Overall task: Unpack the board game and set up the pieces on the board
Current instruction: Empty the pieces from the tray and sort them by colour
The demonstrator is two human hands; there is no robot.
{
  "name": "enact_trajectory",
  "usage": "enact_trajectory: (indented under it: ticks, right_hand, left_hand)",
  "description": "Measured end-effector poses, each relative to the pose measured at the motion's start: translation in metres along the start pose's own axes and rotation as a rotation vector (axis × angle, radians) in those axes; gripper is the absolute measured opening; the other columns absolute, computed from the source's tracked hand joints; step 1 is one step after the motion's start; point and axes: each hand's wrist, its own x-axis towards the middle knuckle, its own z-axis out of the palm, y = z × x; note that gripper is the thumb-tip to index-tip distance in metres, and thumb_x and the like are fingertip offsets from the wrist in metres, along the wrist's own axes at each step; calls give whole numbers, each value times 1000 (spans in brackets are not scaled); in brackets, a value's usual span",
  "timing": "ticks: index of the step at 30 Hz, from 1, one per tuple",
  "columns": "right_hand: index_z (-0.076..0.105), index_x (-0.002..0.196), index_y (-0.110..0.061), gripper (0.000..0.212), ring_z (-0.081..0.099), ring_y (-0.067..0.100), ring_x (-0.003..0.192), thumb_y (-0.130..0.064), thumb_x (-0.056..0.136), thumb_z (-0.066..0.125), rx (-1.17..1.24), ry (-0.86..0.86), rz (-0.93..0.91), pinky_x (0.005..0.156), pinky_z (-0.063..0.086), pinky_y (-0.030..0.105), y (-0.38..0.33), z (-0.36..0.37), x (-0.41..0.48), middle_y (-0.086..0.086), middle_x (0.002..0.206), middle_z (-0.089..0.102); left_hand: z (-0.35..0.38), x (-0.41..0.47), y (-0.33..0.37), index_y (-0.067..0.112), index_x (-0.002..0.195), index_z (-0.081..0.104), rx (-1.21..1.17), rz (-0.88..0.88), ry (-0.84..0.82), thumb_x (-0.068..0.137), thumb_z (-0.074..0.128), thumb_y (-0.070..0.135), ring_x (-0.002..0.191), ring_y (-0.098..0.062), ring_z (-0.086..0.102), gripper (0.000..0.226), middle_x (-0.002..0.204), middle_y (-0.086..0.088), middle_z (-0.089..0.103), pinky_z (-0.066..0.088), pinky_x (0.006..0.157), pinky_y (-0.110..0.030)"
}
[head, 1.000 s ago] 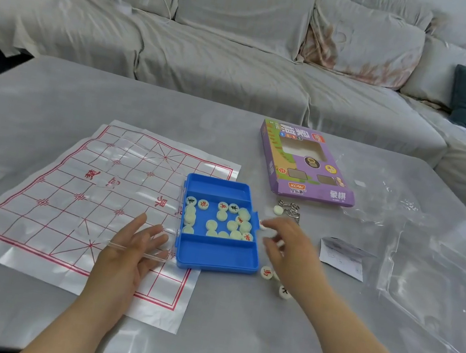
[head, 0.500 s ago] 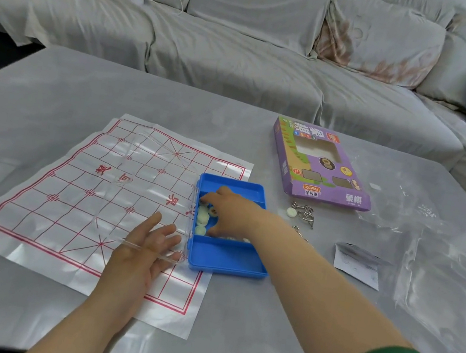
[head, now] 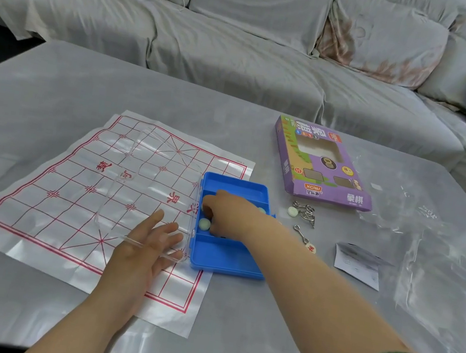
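Fingers (head: 156,219) of the left hand (head: 145,251) straight and loosely spread, lying flat across the near edge of the clear lid (head: 149,168), gripping nothing. Farthest left on the grey desk (head: 40,88): the board sheet (head: 60,203), white with a red grid and red characters, spread out flat though creased. Over its right part, the clear lid swung open from the blue tray (head: 227,257), joined along the tray's left side. Tray overlapping the sheet's right edge, split into three compartments. Right hand (head: 228,212) palm down over the middle compartment, its fingers curled down among the pale green pieces (head: 204,224); cannot tell whether pinching one. Just right of the tray, two loose pieces (head: 292,211) and some metal ring puzzles (head: 306,211) on the desk. Behind those, the purple game box (head: 323,163), lying flat. Farther right, a folded paper slip (head: 357,265), then crumpled clear wrapping (head: 440,272).
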Motion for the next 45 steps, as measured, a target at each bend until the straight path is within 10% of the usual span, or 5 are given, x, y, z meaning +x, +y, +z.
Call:
enact_trajectory:
  ticks: [19,29,34,45]
  right_hand:
    - [53,85,-13,10,47,14,83,-3,83,53,385,197,255,57,34,10,70,-3,-58,3,90,54]
    - [52,119,-18,34,44,7,88,-18,86,60,346,250,244,66,36,12,72,0,-77,0,121,53]
    - [38,135,-19,55,48,21,116,-23,85,61,90,40,138,94,42,30,46,0,-43,5,134,41]
    - [32,134,-17,57,53,29,107,-13,84,59,69,34,71,78,46,31,22,5,-13,9,129,38]
  left_hand:
    - [3,-1,4,32,109,49,94,0,18,92,43,14,98,-17,59,25,111,-1,57,51,78,-26]
    - [5,-3,5,32,117,44,153,-11,29,94,41,21,103,-17,55,26,116,4,54,46,73,-21]
    - [4,-4,6,31,116,46,117,-21,12,94,41,18,104,-18,55,26,117,1,55,46,76,-24]
    - [1,-1,3,31,106,51,20,-20,13,92,43,13,96,-12,59,24,106,1,60,55,74,-24]
